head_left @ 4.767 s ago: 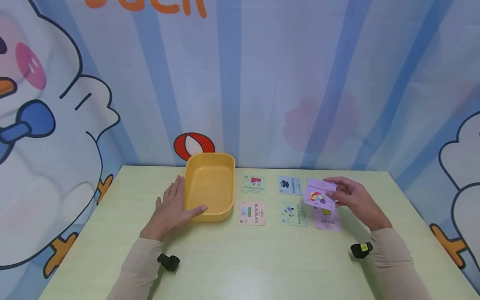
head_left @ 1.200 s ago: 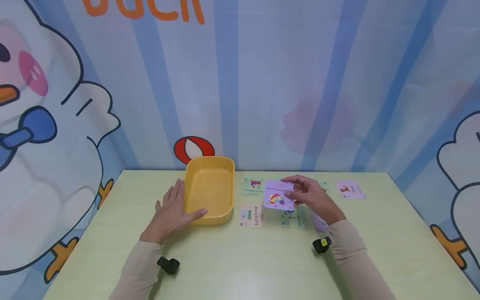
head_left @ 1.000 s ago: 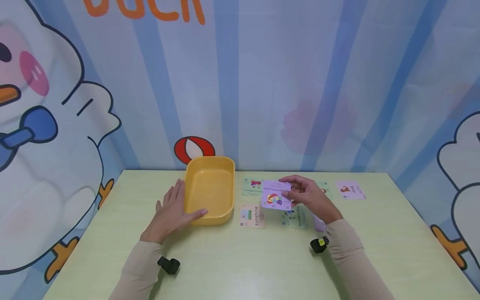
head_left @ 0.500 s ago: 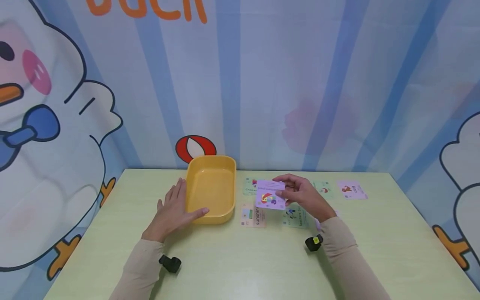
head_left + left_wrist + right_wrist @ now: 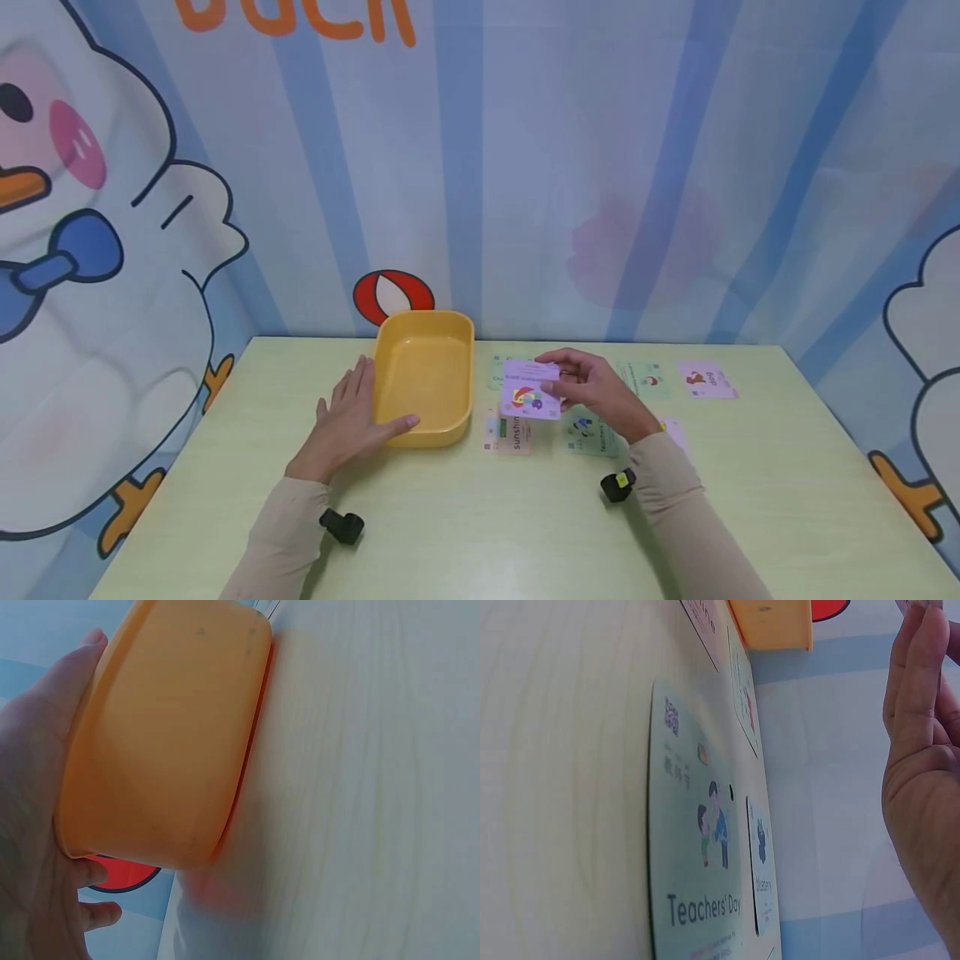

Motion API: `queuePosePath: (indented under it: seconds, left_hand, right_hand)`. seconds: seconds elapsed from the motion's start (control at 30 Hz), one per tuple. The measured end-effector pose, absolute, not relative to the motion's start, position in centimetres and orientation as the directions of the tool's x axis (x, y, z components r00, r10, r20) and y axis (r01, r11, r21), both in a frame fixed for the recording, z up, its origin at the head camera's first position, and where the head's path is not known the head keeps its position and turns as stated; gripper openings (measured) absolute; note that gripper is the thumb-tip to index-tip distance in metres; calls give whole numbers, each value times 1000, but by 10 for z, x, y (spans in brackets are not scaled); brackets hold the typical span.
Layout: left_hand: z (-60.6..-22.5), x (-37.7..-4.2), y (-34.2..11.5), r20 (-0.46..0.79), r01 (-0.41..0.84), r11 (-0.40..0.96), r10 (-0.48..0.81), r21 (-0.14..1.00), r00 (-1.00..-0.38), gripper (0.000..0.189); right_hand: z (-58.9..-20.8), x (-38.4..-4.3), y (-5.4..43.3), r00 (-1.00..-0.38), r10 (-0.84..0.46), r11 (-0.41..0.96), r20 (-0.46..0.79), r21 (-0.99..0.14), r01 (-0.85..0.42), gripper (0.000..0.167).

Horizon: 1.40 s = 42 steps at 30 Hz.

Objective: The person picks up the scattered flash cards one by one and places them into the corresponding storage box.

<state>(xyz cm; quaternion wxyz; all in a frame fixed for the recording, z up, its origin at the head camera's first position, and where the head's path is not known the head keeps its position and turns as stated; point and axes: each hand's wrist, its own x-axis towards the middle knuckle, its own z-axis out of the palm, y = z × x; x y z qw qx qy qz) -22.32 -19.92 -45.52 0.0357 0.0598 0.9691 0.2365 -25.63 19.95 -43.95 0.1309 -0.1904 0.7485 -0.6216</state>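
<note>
My right hand (image 5: pixel 600 400) pinches a purple picture card (image 5: pixel 525 390) between thumb and fingers. The card hangs above the table, overlapping the Children's Day card (image 5: pixel 497 375) and the sunshine card (image 5: pixel 513 439) in the head view. Straight fingers of my left hand (image 5: pixel 345 425) lie along the left side of a yellow tray (image 5: pixel 423 379), thumb over its near rim. In the left wrist view the hand touches the tray's upper edge (image 5: pixel 101 690). Under my right hand lies the Teachers' Day card (image 5: pixel 592 433); the blueberry card (image 5: pixel 763 862), hidden in the head view, shows in the right wrist view.
Further right lie a dog card (image 5: pixel 707 379) and a green card (image 5: pixel 642 379). My right forearm partly covers another purple card (image 5: pixel 675 432). A printed cloth (image 5: pixel 525 167) hangs behind the pale table (image 5: pixel 487 525).
My right hand has carried the purple card leftward, from over the chick card to just right of the tray. The dog card and the green card have come into sight. My left hand stays put.
</note>
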Motion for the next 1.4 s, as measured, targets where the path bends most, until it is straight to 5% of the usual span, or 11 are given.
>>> queuePosePath:
  seconds: [1.4]
  left_hand:
    - [-455,-224,-200,-25,109,869,138,482,-990,135]
  right_hand:
    - [-442,-263,154,-889,-457,194,27,-972,-129,45]
